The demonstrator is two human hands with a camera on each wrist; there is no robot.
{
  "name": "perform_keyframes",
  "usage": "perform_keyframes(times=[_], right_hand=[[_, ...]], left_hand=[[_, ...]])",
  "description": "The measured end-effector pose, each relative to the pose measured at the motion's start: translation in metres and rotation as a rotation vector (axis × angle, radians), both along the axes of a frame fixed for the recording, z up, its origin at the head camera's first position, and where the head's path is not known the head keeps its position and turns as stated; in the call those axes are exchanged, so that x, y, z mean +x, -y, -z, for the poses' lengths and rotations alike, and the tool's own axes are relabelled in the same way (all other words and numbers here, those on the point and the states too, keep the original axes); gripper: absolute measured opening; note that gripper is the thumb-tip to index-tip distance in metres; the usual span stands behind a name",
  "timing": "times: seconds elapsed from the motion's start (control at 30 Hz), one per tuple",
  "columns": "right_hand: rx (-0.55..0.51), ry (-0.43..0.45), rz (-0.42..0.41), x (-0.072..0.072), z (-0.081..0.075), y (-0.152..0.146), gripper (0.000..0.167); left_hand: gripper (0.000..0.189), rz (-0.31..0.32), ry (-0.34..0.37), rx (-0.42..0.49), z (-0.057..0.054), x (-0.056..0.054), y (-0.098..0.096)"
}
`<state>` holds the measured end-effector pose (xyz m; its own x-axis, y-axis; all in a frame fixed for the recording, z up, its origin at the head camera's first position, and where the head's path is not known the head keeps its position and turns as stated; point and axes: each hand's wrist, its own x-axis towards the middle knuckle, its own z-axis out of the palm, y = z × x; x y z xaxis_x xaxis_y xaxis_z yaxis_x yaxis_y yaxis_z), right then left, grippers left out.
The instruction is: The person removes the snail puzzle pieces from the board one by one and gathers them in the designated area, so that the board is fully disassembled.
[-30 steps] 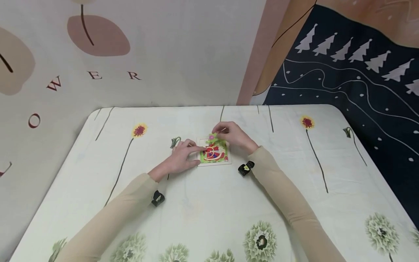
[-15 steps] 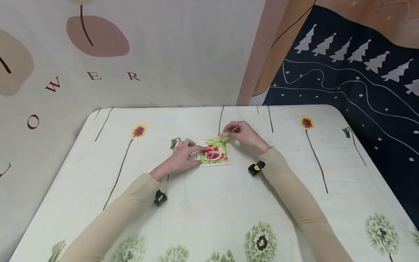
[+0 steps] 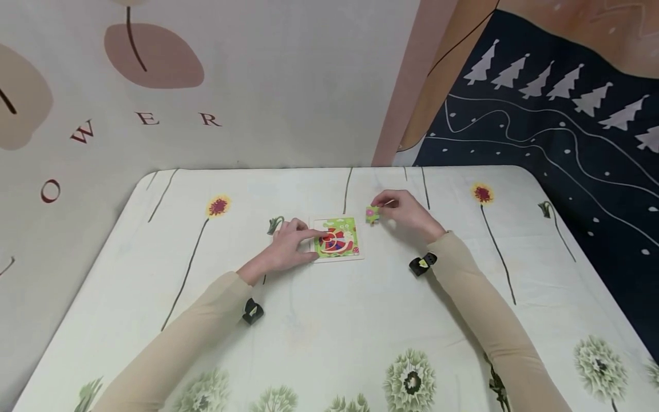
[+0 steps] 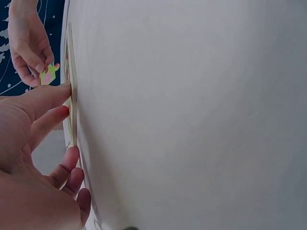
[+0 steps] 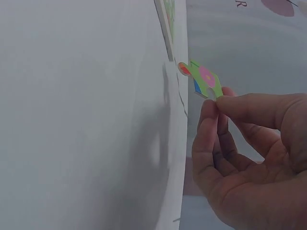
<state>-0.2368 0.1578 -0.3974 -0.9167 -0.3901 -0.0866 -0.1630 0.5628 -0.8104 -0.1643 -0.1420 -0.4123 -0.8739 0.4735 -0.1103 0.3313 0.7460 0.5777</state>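
Head view gives the layout: left hand point(image 3: 285, 246) on the puzzle board point(image 3: 340, 260), right hand point(image 3: 409, 214) off to the board's right with a puzzle piece point(image 3: 372, 215). Right wrist view adds the grip: thumb and forefinger pinch the piece by one edge, other fingers curled below, the piece held off the cloth with the hand's shadow beside it. Left wrist view adds board thickness: thin pale slab seen edge-on, thumb and forefinger tips against it, remaining fingers bent near its edge. From the head view that forefinger runs straight onto the picture, thumb at the near-left part of the rim. Piece: green, pink flower with yellow centre, orange-red knob, blue patch; the last two read well only from the right wrist. Board: pale rim, green picture, red and blue shell with white spiral. Piece is just past the board's right side, near the top corner, apart from it. Edges: table point(image 3: 319, 332) ends behind both hands at the pale backdrop point(image 3: 288, 74); board sits closer to that far edge than to the bottom of the frame. White cloth runs wide right of the right hand, up to the dark blue backdrop point(image 3: 612, 189).
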Motion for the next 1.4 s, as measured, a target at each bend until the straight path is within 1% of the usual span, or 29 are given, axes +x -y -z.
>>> perform_keyframes(times=[0.2, 0.3, 0.53, 0.77, 1.0, 1.27, 1.4], right_hand=[[0.015, 0.023, 0.028, 0.001, -0.003, -0.011, 0.023], [0.026, 0.043, 0.041, 0.001, -0.004, -0.016, 0.023], [0.038, 0.055, 0.061, -0.003, 0.0, -0.024, 0.024], [0.076, 0.093, 0.075, -0.007, 0.003, -0.026, 0.026], [0.109, 0.086, 0.064, -0.011, 0.006, -0.027, 0.026], [0.129, 0.122, 0.08, -0.016, 0.009, -0.028, 0.026], [0.138, 0.119, 0.081, -0.017, 0.01, -0.028, 0.025]], left_hand=[[0.048, 0.005, -0.004, 0.008, 0.0, 0.0, 0.001], [0.048, 0.0, 0.007, 0.005, 0.0, 0.0, 0.001], [0.048, 0.006, 0.008, 0.009, 0.0, -0.001, 0.002], [0.049, 0.006, 0.018, 0.002, -0.001, -0.001, 0.002], [0.048, -0.001, 0.02, -0.002, 0.001, -0.002, 0.001], [0.048, -0.011, 0.037, 0.004, 0.0, -0.002, 0.001], [0.049, -0.009, 0.035, 0.005, 0.0, -0.002, 0.001]])
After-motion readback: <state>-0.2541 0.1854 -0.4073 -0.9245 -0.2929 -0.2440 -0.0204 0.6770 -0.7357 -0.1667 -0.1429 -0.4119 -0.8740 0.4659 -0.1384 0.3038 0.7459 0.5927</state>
